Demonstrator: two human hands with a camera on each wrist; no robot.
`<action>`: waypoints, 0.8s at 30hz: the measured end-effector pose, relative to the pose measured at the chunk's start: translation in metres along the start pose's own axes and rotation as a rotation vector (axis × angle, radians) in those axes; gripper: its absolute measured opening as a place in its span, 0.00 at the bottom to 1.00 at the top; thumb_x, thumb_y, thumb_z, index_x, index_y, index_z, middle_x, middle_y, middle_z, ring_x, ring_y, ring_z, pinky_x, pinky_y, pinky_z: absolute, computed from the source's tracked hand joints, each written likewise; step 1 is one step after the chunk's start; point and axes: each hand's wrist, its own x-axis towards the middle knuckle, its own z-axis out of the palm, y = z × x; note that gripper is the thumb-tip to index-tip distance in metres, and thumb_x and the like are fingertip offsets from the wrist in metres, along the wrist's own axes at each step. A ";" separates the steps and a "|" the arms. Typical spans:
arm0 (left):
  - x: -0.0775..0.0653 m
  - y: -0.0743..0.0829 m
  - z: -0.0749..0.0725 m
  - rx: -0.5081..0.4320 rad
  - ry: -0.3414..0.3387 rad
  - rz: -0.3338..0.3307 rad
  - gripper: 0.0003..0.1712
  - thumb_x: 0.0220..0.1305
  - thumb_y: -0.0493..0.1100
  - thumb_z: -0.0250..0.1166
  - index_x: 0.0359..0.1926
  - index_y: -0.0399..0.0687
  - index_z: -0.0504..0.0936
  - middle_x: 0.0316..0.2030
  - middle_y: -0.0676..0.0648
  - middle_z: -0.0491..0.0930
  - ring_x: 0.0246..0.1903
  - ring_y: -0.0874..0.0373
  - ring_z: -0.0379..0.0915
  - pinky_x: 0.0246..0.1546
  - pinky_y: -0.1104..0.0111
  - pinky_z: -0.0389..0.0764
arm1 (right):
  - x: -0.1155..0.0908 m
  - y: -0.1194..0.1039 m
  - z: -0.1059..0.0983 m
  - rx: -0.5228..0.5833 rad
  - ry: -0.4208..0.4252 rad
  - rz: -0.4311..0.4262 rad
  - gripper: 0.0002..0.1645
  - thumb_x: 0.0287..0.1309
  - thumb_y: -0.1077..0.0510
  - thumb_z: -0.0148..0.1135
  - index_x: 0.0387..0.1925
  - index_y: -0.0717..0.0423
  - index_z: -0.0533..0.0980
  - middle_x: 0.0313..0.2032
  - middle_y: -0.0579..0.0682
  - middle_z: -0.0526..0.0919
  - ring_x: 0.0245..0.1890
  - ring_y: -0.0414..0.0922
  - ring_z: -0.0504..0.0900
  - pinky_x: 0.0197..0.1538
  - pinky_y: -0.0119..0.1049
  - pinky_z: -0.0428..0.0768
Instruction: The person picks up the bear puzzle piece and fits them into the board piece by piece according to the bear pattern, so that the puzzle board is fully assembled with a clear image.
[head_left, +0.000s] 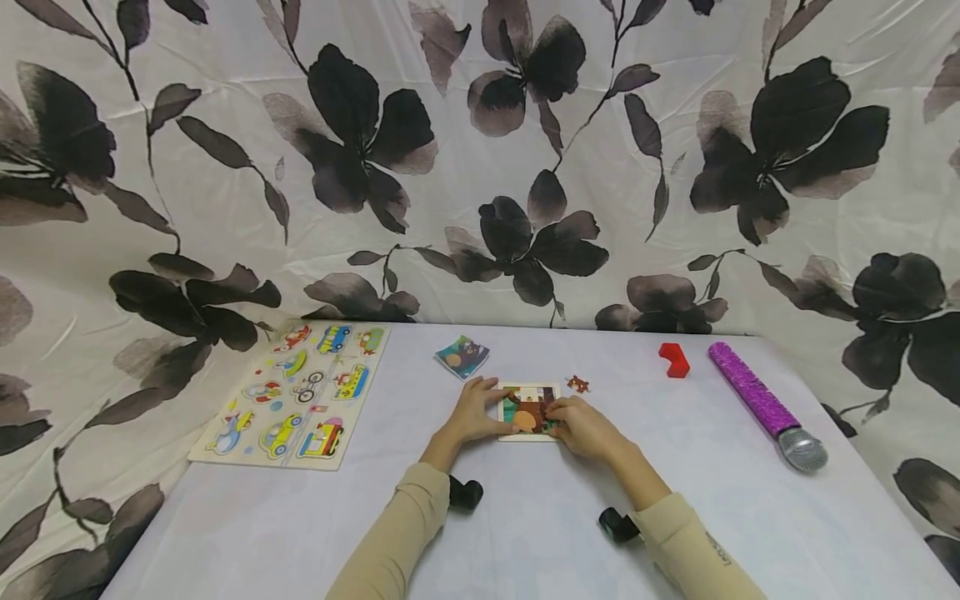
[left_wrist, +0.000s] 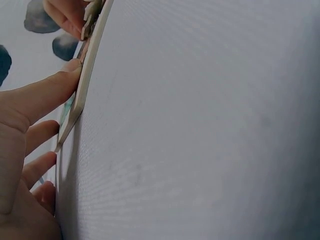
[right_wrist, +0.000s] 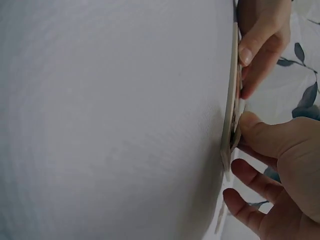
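A small framed jigsaw puzzle (head_left: 531, 410) with a brown bear picture lies flat on the white table. My left hand (head_left: 474, 412) steadies its left side; in the left wrist view the extended thumb (left_wrist: 55, 90) presses on the top face and the other fingers lie near the edge. At the right side, my right hand (head_left: 587, 427) pinches a thin puzzle piece (right_wrist: 237, 134) between thumb and fingers, tilted against the board. Much of that piece is hidden by the fingers in the head view. Just behind the right hand lies a loose brown puzzle piece (head_left: 577, 383).
A small picture card (head_left: 462, 357) lies behind the left hand. A large wooden vehicle puzzle board (head_left: 288, 400) occupies the table's left side. To the right are a red angular block (head_left: 675, 360) and a microphone with a glittery purple handle (head_left: 753, 392). A floral curtain (head_left: 525, 167) hangs behind.
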 end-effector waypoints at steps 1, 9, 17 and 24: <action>0.000 0.000 0.000 0.002 0.001 0.000 0.40 0.42 0.53 0.75 0.57 0.39 0.77 0.64 0.36 0.65 0.67 0.37 0.48 0.66 0.45 0.53 | 0.000 0.000 0.000 0.000 -0.006 0.009 0.13 0.55 0.66 0.63 0.42 0.69 0.80 0.47 0.59 0.79 0.50 0.56 0.77 0.56 0.49 0.75; 0.000 0.000 0.000 0.010 -0.003 0.007 0.40 0.43 0.53 0.75 0.57 0.39 0.76 0.64 0.36 0.65 0.67 0.37 0.48 0.66 0.45 0.53 | 0.003 -0.008 -0.003 -0.053 -0.032 0.100 0.12 0.55 0.63 0.64 0.41 0.64 0.82 0.47 0.55 0.79 0.48 0.54 0.75 0.51 0.48 0.77; -0.003 0.001 -0.005 0.016 -0.011 -0.003 0.40 0.43 0.53 0.75 0.57 0.38 0.76 0.64 0.35 0.64 0.67 0.37 0.48 0.66 0.46 0.52 | 0.004 -0.001 0.000 -0.020 0.006 0.161 0.11 0.54 0.59 0.67 0.40 0.56 0.85 0.46 0.56 0.77 0.42 0.53 0.74 0.40 0.49 0.78; -0.002 0.001 -0.002 -0.004 0.005 0.021 0.40 0.41 0.52 0.76 0.56 0.37 0.77 0.63 0.35 0.65 0.67 0.36 0.49 0.66 0.45 0.53 | 0.021 0.025 -0.017 0.288 0.032 0.211 0.07 0.46 0.61 0.72 0.20 0.60 0.81 0.24 0.49 0.79 0.26 0.42 0.73 0.29 0.33 0.73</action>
